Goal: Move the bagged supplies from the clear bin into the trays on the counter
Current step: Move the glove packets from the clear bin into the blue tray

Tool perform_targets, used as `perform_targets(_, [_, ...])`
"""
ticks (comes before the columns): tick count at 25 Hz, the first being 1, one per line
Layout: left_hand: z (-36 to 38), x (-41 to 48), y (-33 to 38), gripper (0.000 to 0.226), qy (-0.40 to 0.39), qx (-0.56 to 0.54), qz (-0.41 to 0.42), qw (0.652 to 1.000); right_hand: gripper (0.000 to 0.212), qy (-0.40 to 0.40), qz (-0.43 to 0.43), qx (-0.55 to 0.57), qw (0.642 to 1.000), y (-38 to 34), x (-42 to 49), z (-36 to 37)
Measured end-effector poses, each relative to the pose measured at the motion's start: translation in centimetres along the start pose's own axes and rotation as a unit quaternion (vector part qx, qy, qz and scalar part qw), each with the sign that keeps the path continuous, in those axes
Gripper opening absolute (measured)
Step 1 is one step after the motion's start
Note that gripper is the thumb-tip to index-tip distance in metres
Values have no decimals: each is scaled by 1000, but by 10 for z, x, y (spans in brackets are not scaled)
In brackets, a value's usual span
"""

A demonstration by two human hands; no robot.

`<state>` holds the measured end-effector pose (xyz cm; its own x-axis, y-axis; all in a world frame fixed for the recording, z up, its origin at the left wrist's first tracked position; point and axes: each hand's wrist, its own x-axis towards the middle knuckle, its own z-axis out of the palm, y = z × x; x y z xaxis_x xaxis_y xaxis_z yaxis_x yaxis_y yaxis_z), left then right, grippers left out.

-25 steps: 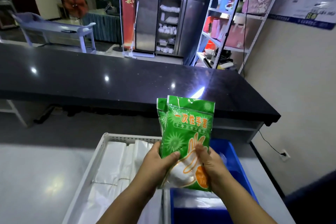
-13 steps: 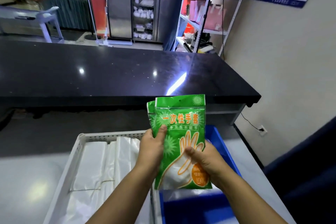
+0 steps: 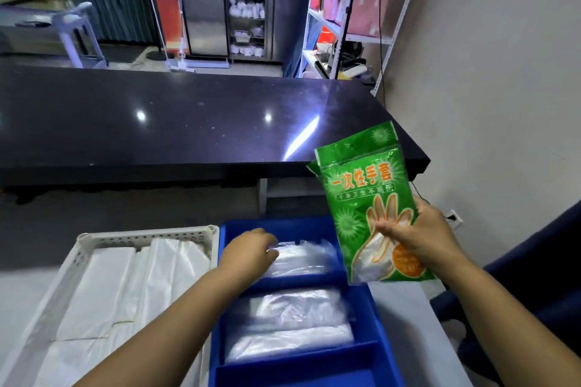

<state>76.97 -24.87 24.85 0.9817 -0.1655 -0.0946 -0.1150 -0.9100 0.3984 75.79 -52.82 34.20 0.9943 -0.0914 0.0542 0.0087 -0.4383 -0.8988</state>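
Note:
My right hand (image 3: 423,237) holds two green packs of disposable gloves (image 3: 364,198) upright above the right rim of the blue divided tray (image 3: 371,302). My left hand (image 3: 251,250) rests, fingers curled, on a clear plastic bag (image 3: 305,258) in the tray's far compartment; whether it grips the bag I cannot tell. More clear bagged supplies (image 3: 292,320) lie in the middle compartment. To the left stands a white perforated tray (image 3: 147,234) filled with folded white plastic bags (image 3: 119,289). No clear bin is in view.
A raised black counter (image 3: 176,122) runs across behind the trays, its overhang just above them. A wall and a socket (image 3: 452,217) are at the right. A dark blue seat (image 3: 534,292) is at the right. Shelving (image 3: 352,9) and a fridge stand far back.
My left hand let go of the green packs and dropped onto the clear bag in the blue tray. My right hand carried the packs to the right. The view tilted down.

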Motion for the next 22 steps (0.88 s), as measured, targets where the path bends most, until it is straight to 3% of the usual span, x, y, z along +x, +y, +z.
perform_targets(4, [13,22,22,28,-92,76,27,992,36,-19,-6,-14,1000,23,21,-21])
perform_targets(7, [24,31,27,48,-132,123,-15,983,36,-33,-19,-28,999,35,32,-26])
perform_targets(9, [30,33,27,49,-131,136,-49,981,37,-43,-23,-37,998,40,37,-27])
perform_targets(14, [31,31,19,14,-135,105,-71,983,40,-67,-52,-47,995,37,45,-25])
perform_targets(19, [3,1,24,15,19,125,18,992,38,-67,-127,-140,980,-2,49,-11])
perform_targets(22, [-15,-36,30,37,99,213,111,966,38,-76,-205,-258,941,-32,54,10])
